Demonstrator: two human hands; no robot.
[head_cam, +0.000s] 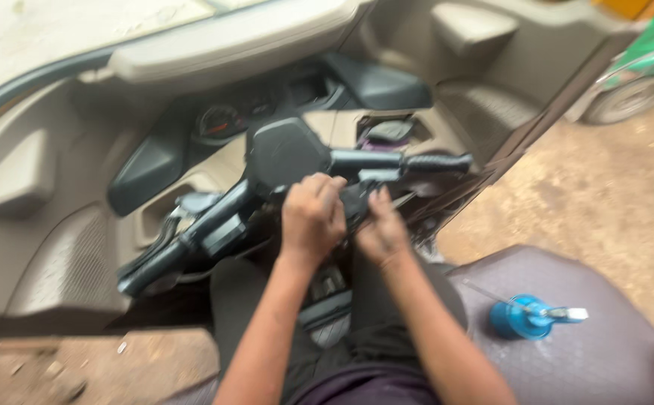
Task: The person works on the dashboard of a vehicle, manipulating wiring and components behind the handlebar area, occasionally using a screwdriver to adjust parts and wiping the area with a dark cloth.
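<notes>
I sit in a small three-wheeled vehicle facing its black handlebar (286, 154). My left hand (312, 217) is at the column just below the round hub, fingers curled; motion blur hides what they hold. My right hand (381, 231) is beside it, fingertips against a black housing (357, 199) under the right grip (436, 163). A thin metal rod or cable (404, 199) sticks out near that hand. The left grip and its lever (158, 259) point down to the left.
A blue canister with a thin nozzle (523, 317) lies on the dark patterned seat (604, 337) to my right. The beige dashboard (57, 225) holds gauges (220, 120) and pockets. Dirt ground and a green vehicle's wheel (631, 97) show through the open right side.
</notes>
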